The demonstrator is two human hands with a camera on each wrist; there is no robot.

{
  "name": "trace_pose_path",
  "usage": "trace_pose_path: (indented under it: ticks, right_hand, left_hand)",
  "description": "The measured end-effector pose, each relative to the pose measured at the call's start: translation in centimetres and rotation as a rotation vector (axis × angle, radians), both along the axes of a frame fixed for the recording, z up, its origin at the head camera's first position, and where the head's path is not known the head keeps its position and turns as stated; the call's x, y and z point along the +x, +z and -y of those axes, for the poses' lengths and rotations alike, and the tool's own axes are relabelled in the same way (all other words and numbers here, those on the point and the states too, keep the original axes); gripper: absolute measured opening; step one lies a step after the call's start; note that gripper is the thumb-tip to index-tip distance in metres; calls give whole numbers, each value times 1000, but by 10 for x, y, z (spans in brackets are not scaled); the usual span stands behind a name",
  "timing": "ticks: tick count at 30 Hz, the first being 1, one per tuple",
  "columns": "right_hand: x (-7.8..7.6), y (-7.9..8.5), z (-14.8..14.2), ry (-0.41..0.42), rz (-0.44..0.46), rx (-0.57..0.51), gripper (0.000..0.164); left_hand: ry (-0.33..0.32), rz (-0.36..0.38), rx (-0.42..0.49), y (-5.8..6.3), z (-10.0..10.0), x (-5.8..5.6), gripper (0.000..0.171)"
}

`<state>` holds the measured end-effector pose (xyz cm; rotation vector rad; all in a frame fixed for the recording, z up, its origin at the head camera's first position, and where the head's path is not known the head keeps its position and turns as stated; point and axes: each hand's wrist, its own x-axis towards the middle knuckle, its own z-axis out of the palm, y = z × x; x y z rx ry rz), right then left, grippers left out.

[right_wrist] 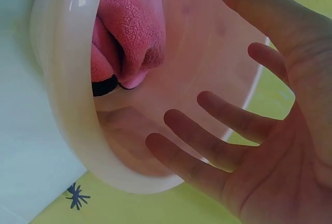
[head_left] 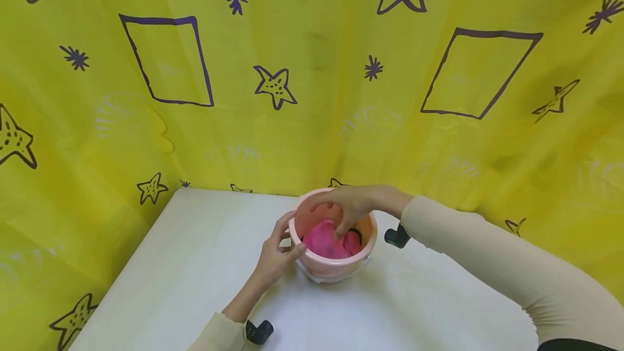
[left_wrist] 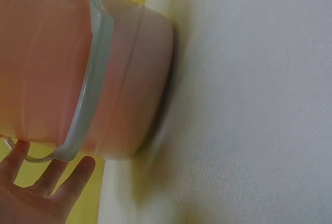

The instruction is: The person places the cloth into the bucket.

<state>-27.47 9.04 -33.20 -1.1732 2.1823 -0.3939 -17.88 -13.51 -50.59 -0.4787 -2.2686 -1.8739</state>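
Note:
A pink plastic bucket with a pale handle stands upright on the white table. Inside it lies a bright pink fuzzy cloth, folded, with a black edging along part of it. My left hand holds the bucket at its left side, thumb at the rim and fingers along the outer wall. Over the bucket's mouth reaches my right hand, its fingers spread and the thumb pointing down toward the cloth. In the right wrist view those fingers are apart from the cloth and hold nothing.
The white table stretches to both sides of the bucket. Close behind it hangs a yellow curtain with dark drawn stars and frames, also along the left and right. Each wrist wears a black camera mount.

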Motion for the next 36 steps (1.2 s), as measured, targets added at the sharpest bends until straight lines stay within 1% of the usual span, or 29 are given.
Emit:
trace_pose_path:
  ticks: [4, 8, 12, 15, 18, 20, 25, 28, 31, 36]
  right_hand:
    - [0, -2, -3, -10, -10, 12, 80]
    - [0, -2, -3, -14, -27, 18, 81]
    - [-1, -1, -3, -7, -5, -9, 81]
    - [0, 2, -4, -10, 14, -24, 81]
    - [1, 4, -6, -28, 4, -23, 82]
    - [1, 6, -8, -42, -27, -17, 83]
    - [0, 9, -14, -60, -105, -40, 88]
    - [2, 11, -19, -64, -146, -72, 87]
    - [5, 12, -26, -81, -207, -92, 85]
    - [13, 11, -42, -131, -298, -161, 81]
  left_hand:
    - [-7, 10, -7, 0, 0, -2, 77]
    - [-17, 8, -25, 2, 1, -3, 77]
    - [-33, 2, -51, 7, 5, -5, 77]
    - [-41, 14, -78, 12, 8, -6, 76]
    - [-33, 30, -145, 18, 12, -6, 75]
    - [-23, 39, -203, 23, 16, -6, 74]
    - [-5, 12, -336, 37, 25, -11, 73]
    - [15, 2, -398, 44, 30, -14, 74]
    - [48, -12, -456, 50, 34, -15, 76]
    - [108, -58, -517, 55, 40, -14, 79]
